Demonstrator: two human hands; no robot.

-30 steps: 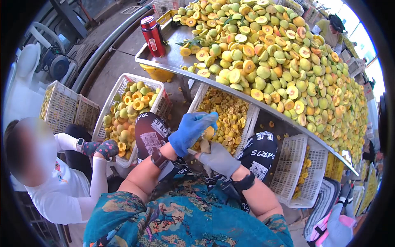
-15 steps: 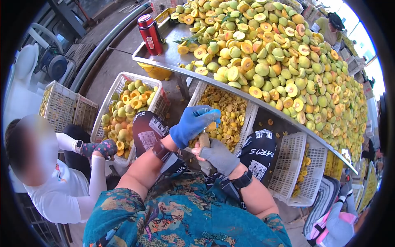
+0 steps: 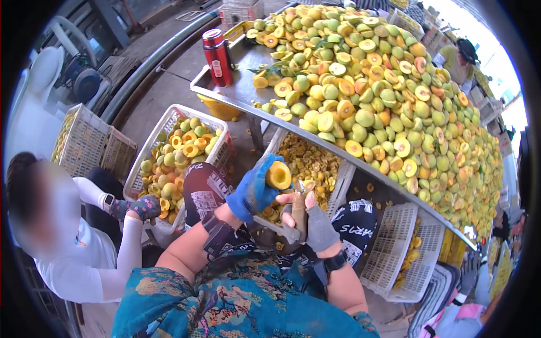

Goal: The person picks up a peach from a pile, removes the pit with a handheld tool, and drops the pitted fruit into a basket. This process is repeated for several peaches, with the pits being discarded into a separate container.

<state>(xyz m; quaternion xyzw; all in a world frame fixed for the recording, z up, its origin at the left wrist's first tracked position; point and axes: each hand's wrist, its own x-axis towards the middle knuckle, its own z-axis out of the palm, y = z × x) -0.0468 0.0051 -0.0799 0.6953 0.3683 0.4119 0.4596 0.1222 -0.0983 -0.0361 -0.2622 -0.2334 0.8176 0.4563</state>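
My left hand (image 3: 252, 190), in a blue glove, grips a yellow peach half (image 3: 278, 175), its hollow facing up and no stone in it. In my right hand (image 3: 320, 226), which wears a grey glove with bare fingertips, is a wooden-handled pitting tool (image 3: 300, 217). Its small metal end points up, close to the peach half but apart from it. Both hands are above a white crate (image 3: 340, 186) of yellow scraps and stones between my knees.
A metal table (image 3: 248, 101) heaped with halved peaches (image 3: 360, 118) stretches ahead, with a red flask (image 3: 217, 59) at its corner. To the left, a co-worker (image 3: 84, 242) sits beside a white crate (image 3: 132, 183) of peach halves. More white crates (image 3: 389, 248) stand at right.
My left hand has turned, so the peach half's hollow now shows. My right hand has shifted right with the tool, whose metal end is now visible. The view has tilted slightly.
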